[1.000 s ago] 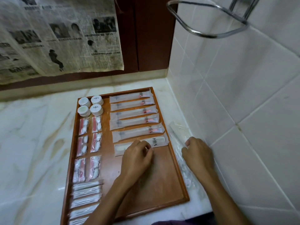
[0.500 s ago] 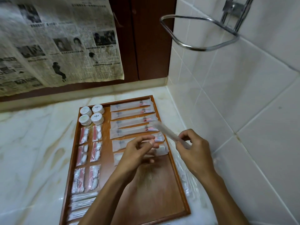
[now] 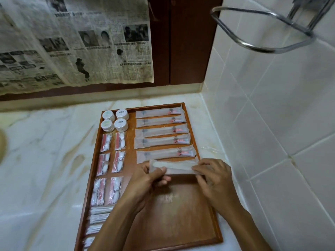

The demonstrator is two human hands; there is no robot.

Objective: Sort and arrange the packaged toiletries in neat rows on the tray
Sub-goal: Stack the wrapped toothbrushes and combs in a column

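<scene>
1. Currently you hold one long sachet (image 3: 172, 168) level between both hands, just over the tray (image 3: 183, 214) and just below the five long sachets (image 3: 161, 140) already lying in a column on its right side.
2. Your left hand (image 3: 145, 180) pinches the sachet's left end, thumb on top and fingers curled beneath; your right hand (image 3: 213, 176) pinches the right end the same way.
3. Judged step: placing the next long sachet in that column. Whether another sachet lies hidden beneath the held one, I cannot tell.
4. The next move calls for lowering it parallel to the sachet above, ends flush, with an even gap, then letting go with both hands.
5. Nearby: four jars (image 3: 115, 120) at the tray's far left corner, small packets (image 3: 111, 160) in pairs below them, thin packets (image 3: 98, 218) nearer you.
6. Obstruction: none on the bare wood below the column. Clear wrapping (image 3: 213, 149) lies on the counter (image 3: 45, 160) beside the tray's right rim, near the wall (image 3: 272, 124).
</scene>
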